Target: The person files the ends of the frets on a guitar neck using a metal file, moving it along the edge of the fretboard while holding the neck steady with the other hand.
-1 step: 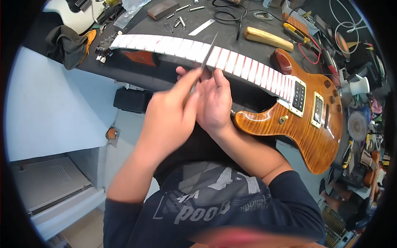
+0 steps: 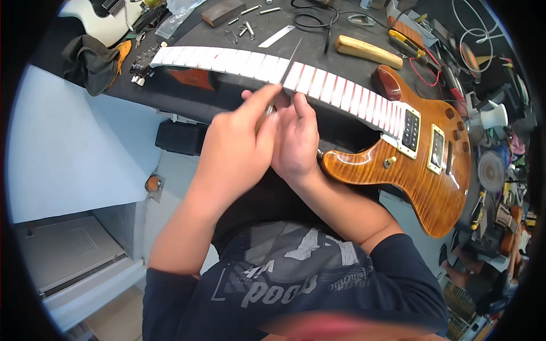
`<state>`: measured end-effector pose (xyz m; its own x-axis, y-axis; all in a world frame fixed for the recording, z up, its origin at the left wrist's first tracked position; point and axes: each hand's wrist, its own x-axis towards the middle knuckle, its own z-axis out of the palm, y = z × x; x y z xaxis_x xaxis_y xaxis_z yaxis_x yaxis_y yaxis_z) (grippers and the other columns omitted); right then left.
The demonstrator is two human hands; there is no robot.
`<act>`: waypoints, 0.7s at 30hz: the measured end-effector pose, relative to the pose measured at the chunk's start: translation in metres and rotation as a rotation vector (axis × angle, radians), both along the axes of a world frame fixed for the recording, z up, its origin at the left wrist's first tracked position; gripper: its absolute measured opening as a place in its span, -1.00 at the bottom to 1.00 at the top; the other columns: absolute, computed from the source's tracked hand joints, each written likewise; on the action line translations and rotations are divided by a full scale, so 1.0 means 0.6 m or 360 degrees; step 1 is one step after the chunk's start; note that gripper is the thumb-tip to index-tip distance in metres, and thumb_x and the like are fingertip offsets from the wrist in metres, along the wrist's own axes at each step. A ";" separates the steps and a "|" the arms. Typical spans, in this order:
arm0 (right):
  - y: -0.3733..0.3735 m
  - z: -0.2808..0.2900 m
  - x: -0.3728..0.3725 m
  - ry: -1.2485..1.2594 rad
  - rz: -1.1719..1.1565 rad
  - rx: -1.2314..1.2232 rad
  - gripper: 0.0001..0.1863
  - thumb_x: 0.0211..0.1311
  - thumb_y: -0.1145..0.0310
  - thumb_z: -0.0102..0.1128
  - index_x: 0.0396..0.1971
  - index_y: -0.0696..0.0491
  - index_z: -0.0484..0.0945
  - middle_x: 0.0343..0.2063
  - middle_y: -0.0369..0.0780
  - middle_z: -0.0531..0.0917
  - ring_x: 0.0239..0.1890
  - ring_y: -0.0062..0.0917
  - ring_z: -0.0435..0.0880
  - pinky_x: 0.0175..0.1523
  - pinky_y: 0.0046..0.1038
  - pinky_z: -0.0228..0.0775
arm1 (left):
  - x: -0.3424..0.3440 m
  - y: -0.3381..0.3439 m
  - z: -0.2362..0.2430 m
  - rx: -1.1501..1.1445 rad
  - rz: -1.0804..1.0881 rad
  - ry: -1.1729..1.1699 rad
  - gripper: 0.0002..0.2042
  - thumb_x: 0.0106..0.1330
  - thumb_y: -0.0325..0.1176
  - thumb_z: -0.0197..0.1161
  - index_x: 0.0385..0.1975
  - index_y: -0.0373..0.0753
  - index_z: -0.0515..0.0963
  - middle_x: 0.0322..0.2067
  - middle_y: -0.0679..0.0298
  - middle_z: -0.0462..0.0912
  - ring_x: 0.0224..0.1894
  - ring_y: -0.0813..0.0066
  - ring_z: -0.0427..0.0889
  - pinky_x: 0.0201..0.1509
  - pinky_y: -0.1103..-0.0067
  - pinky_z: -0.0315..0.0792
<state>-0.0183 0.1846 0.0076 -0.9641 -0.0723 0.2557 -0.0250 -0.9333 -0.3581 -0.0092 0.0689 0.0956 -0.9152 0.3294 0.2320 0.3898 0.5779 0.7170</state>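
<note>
An electric guitar [image 2: 427, 184] with a glossy amber flamed top lies on the bench, body at right, headstock at left. White tape covers its fretboard [image 2: 250, 62] between the frets; red-brown strips show along the frets toward the body. My left hand [image 2: 236, 145] is closed around a slim pointed file [image 2: 292, 61], its index finger stretched along it. The blade crosses the fretboard near mid-neck, tip pointing away from me. My right hand [image 2: 296, 136] is palm up beneath the neck, thumb against its near edge; the neck partly hides its fingers.
Behind the neck lie a metal straightedge [image 2: 277, 36], several springs, a dark block [image 2: 224, 12] and a wooden-handled tool [image 2: 368, 52]. A white guitar body [image 2: 105, 23] and dark cloth [image 2: 91, 65] are at far left. Tools and cables crowd the right.
The file and my left hand have shifted slightly away from me across the neck. My right hand and the guitar stay nearly where they were.
</note>
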 end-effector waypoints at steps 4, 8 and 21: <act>0.000 -0.007 -0.006 -0.0103 -0.0122 -0.0017 -0.43 0.78 0.02 -0.25 0.44 0.14 0.40 0.36 -0.14 0.59 0.38 -0.27 0.57 0.56 -0.07 0.26 | 0.056 -0.018 -0.016 0.0009 -0.0017 -0.0012 -0.52 0.46 -0.54 0.29 0.38 -0.35 0.56 -0.32 -0.18 0.76 -0.35 -0.09 0.81 -0.25 0.27 0.63; -0.005 -0.012 -0.006 -0.0109 -0.0173 0.0119 -0.37 0.76 -0.07 -0.32 0.49 0.06 0.35 0.43 -0.19 0.52 0.44 -0.15 0.50 0.63 0.02 0.11 | 0.128 -0.065 -0.017 -0.0027 0.0014 -0.0117 -0.51 0.45 -0.53 0.30 0.39 -0.34 0.56 -0.33 -0.17 0.76 -0.37 -0.06 0.82 -0.25 0.27 0.63; -0.006 -0.017 -0.010 -0.0087 -0.0166 0.0100 -0.39 0.77 -0.06 -0.32 0.50 0.04 0.35 0.42 -0.20 0.53 0.44 -0.13 0.49 0.62 0.02 0.13 | 0.154 -0.091 -0.003 -0.0114 0.0011 -0.0080 -0.49 0.44 -0.60 0.32 0.42 -0.31 0.57 -0.35 -0.04 0.78 -0.47 0.11 0.77 -0.34 0.38 0.58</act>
